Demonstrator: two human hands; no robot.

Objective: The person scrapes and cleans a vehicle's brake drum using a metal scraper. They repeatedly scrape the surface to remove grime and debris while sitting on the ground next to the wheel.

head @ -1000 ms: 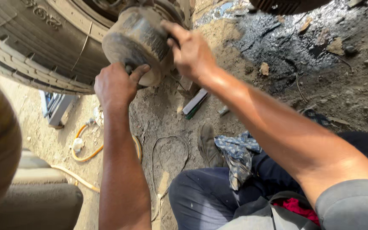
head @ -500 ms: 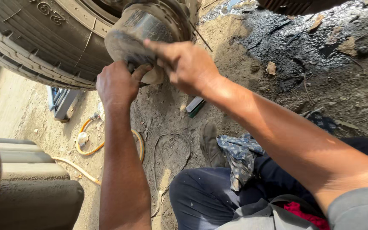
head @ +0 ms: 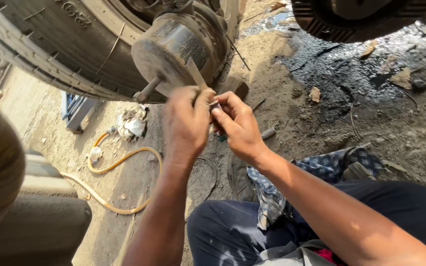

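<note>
A: Identify the item in hand and its location.

B: A thin flat metal blade, pale and narrow. It stands tilted, its upper end against the face of the dark round hub drum that projects from the large tyre. Its lower end sits between both hands, directly below the drum.

A: State of each hand.

B: Left hand: closed around the lower end of the blade, thumb uppermost. Right hand: fingers pinched narrow on a small dark part touching the blade's base; what this part is cannot be told. The two hands touch each other.

A: Reason for that grip?

B: Judged only: holding low on the blade leaves its tip free at the drum face, and the second hand steadies the base.

A: Surroundings.

B: A short stub shaft protrudes from the drum's lower left. On the dirt ground, an orange hose loops below the tyre, near a crumpled white rag. A dark oily patch covers the ground toward the upper right. A blue patterned cloth lies just beside the person's dark-trousered knee.
</note>
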